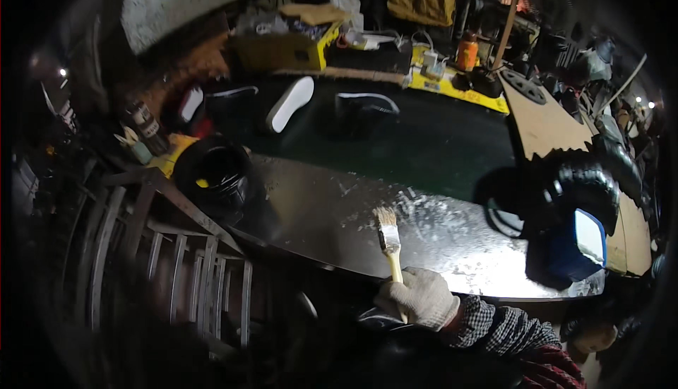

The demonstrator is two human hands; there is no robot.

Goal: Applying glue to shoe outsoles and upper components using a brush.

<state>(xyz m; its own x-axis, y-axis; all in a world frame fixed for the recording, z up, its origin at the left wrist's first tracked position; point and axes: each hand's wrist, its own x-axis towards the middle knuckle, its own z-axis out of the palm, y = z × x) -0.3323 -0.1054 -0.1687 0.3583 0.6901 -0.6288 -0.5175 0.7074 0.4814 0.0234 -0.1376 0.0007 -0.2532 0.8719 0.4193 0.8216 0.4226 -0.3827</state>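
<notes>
My right hand (424, 298), in a pale knitted glove, is closed around the handle of a flat paintbrush (390, 240). The brush points away from me, its bristles over the near metal strip of the workbench (318, 198), where whitish smears show. I cannot tell whether the bristles touch the surface. Just below the glove, a dark curved item with a pale edge (381, 318) is mostly lost in shadow. My left hand does not show. Farther back on the bench lie a shoe with its white sole showing (291, 103) and a dark shoe with a pale rim (367, 110).
A black tub (215, 173) stands at the bench's left end. On the right are a blue box-shaped lamp (592, 240) and a bulky black object (583, 184). Metal racks (173, 276) stand at left. A yellow box (279, 51) and an orange bottle (467, 53) line the back.
</notes>
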